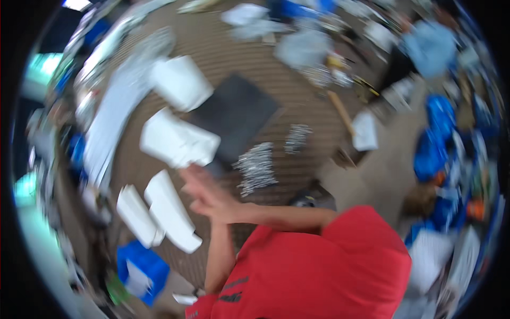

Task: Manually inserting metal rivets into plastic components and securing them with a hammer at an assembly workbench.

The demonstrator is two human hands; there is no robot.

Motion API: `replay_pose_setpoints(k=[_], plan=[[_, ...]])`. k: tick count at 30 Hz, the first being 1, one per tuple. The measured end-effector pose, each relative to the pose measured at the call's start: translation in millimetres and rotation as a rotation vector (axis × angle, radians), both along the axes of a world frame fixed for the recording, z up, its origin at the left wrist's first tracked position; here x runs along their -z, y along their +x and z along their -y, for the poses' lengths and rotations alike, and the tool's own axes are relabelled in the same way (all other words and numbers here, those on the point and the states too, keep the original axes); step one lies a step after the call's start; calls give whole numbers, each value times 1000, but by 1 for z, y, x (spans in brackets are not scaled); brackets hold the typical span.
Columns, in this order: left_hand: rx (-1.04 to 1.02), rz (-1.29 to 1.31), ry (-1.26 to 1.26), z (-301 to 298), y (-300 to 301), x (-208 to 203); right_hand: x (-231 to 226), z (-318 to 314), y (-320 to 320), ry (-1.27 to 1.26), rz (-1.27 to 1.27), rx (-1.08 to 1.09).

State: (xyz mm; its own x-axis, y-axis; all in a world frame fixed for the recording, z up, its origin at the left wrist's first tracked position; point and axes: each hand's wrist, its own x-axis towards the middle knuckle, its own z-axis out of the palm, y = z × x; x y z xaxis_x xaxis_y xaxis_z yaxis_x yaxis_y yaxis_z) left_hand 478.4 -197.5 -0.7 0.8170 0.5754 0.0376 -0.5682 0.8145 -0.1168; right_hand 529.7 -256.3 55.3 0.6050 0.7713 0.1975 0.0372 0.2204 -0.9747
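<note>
Across the ribbed brown desk (212,40) I saw a dark mat (241,106) and white panels (179,139) laid out beside it. The hands (210,198) overlapped near them: the right with fingers extended, the left too hidden to tell. Two piles of silvery metal parts (257,167) seemed sorted, their use left.

blue plastic bags (430,153), person (429,50) in pale blue

Dark print (230,297) on the red shirt (324,266) is unreadable.
</note>
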Motion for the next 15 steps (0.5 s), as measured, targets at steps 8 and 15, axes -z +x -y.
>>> replay_pose_setpoints(k=[8, 15], plan=[[448, -42, 356, -24, 184, -32, -17, -21, 216, 3, 292, 250], [660, 307, -162, -66, 209, -19, -71, -2, 193, -4, 515, 483]])
